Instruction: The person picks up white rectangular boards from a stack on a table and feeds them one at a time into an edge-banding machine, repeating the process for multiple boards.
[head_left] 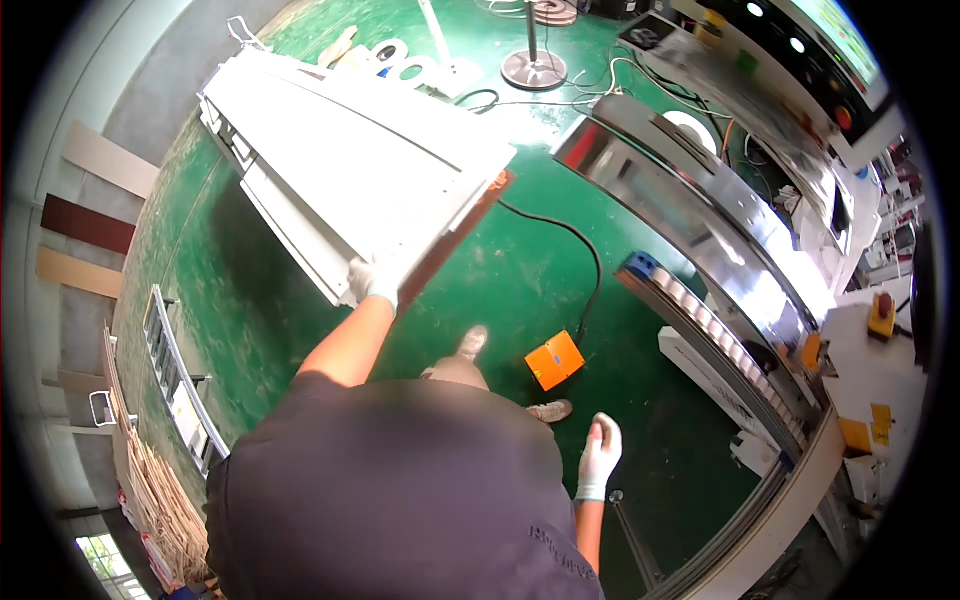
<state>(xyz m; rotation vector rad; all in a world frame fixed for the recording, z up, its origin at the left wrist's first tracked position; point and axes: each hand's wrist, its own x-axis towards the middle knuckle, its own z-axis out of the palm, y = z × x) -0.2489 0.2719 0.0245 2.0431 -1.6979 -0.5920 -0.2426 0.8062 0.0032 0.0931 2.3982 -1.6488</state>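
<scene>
Left hand point(372, 281) touches panels point(350, 150), grip unclear; right hand point(600, 455) hangs empty, relaxed. Possible trip if a foot point(473, 342) snags the cable point(597, 262).

We get bright light overall, strongest up top. White panels point(380, 140) blow out, detail lost; glare hits the green floor point(545, 188) and metal cover point(720, 235). Dark shadow left of and under the panels. We note a bright window point(105, 560) lower left, fisheye bending, black rim, soft blur along the shirt's point(400, 490) upper edge.
</scene>
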